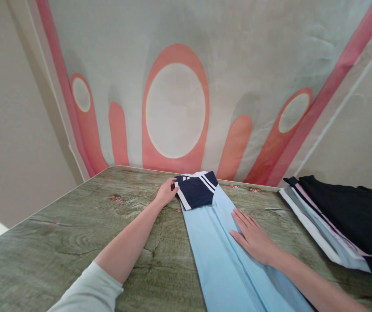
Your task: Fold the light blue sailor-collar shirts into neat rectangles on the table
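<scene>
A long light blue garment (pixel 202 242) lies lengthwise on the table, folded into a narrow strip. At its far end is a navy section (pixel 197 193) with white stripes and a white edge, lying folded over the blue cloth. My left hand (pixel 167 193) pinches the left edge of that navy section between thumb and fingers. On the right side of the blue cloth, my right hand (pixel 254 238) rests flat, fingers stretched out and thumb apart. The garment's near end runs out of view at the bottom.
A stack of folded clothes (pixel 345 221), black on top with grey and white layers below, sits at the right. The wood-patterned table (pixel 75 242) ends at a wall covering (pixel 231 52) with coral arch shapes.
</scene>
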`<move>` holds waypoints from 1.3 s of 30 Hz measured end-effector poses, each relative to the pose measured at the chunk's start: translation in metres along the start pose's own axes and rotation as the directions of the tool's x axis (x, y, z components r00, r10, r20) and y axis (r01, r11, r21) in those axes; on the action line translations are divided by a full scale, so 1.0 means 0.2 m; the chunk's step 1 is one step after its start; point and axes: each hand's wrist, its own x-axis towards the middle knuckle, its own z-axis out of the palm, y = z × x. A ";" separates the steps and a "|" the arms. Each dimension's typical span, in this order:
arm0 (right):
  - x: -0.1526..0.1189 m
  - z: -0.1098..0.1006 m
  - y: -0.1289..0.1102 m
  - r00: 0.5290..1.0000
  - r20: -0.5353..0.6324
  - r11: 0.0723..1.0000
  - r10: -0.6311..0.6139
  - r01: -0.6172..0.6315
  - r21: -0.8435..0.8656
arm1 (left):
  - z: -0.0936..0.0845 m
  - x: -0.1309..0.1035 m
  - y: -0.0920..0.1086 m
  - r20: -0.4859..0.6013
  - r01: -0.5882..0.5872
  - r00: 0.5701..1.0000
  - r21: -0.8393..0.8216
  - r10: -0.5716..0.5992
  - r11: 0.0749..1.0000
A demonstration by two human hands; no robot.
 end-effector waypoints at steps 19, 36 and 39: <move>0.20 -0.13 0.10 0.996 -0.028 0.983 -0.087 0.090 0.163 | 0.07 0.00 0.12 -0.039 -0.017 0.999 -0.003 0.017 1.000; 1.35 -0.05 0.25 0.990 -0.143 0.969 -0.005 0.040 0.245 | 0.07 0.01 0.03 0.018 0.016 1.000 -0.247 -0.012 0.969; 1.41 -0.02 0.27 0.994 -0.109 0.971 -0.031 0.056 0.233 | 0.08 0.01 0.02 0.023 0.022 1.000 -0.248 -0.017 0.969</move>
